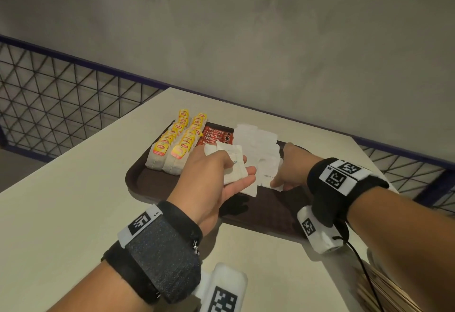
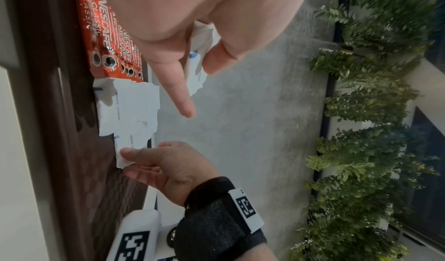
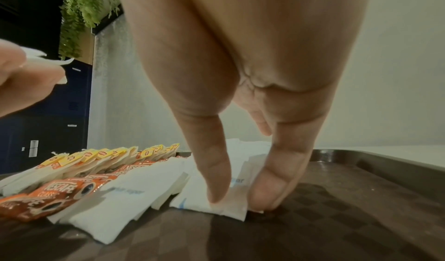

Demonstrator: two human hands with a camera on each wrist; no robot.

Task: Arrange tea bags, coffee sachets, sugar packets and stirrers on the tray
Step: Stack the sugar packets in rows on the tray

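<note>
Several sugar packets [image 1: 235,164] sit gripped in my left hand [image 1: 216,176] above the tray [image 1: 147,183]. My right hand [image 1: 291,166] pinches the nearest packet [image 3: 216,198] on the tray, beside the coffee sachets [image 1: 218,135].

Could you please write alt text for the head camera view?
The left hand holds white sugar packets above a brown tray while the right hand sets one down beside tea bags and red coffee sachets.
</note>
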